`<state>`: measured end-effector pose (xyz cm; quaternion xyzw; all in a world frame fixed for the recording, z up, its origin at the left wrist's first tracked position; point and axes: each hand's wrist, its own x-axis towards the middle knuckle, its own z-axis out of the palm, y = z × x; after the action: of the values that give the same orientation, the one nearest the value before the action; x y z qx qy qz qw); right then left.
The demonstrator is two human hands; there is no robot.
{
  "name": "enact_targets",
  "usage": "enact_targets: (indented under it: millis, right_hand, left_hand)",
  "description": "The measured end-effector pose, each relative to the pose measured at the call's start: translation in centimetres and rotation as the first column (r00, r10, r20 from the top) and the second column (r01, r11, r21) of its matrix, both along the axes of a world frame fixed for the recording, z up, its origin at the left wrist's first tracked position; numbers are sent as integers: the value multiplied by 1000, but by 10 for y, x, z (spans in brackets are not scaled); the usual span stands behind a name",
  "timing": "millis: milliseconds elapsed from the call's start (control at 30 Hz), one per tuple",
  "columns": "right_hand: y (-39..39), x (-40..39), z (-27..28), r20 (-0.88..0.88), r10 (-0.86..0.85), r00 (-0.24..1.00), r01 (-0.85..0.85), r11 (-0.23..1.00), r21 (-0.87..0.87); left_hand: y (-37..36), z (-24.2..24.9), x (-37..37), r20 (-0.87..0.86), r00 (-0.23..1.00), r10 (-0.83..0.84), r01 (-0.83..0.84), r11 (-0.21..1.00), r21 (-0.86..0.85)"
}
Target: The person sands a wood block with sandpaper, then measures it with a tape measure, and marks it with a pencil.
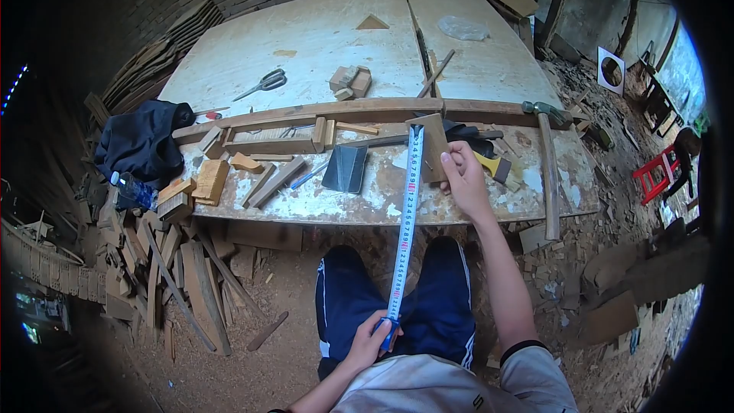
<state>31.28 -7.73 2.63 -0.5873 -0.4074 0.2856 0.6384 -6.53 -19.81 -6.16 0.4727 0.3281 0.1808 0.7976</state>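
Note:
My left hand (372,340) grips the blue case of a tape measure at my lap. Its white blade (405,222) runs up and away from me to the workbench, ending near a long wooden batten (306,113). My right hand (462,176) is stretched forward and holds a small flat wooden board (430,141) that lies beside the blade's far end on the bench. My knees in dark blue shorts (440,298) are below the bench edge.
On the paint-stained bench (367,199) lie a hammer (548,168), a dark trowel-like blade (345,168), scissors (264,82), wood blocks (210,180) and a dark cloth (141,141). Scrap timber (176,275) litters the floor at left; a red stool (654,172) stands at right.

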Motion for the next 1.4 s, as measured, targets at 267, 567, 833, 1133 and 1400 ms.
enact_targets:
  millis: [267, 567, 833, 1133, 1400]
  right_hand:
    - [6, 7, -17, -98, 46, 994, -30, 987, 160]
    - [-2, 10, -8, -129, 140, 982, -126, 985, 116]
    - [-2, 9, -9, -131, 186, 974, -171, 978, 118]
    - [-1, 9, -10, -146, 213, 966, -195, 973, 125]
    - [-2, 8, -10, -147, 224, 963, -211, 972, 99]
  left_hand:
    - [2, -2, 18, 8, 999, -42, 42, 999, 31]
    - [8, 2, 41, 16, 1000, -23, 23, 1000, 13]
    - [14, -3, 35, -32, 999, -17, 19, 999, 41]
    - [16, -10, 44, -11, 999, -34, 35, 999, 36]
    - [20, -15, 46, -21, 999, -39, 41, 994, 104]
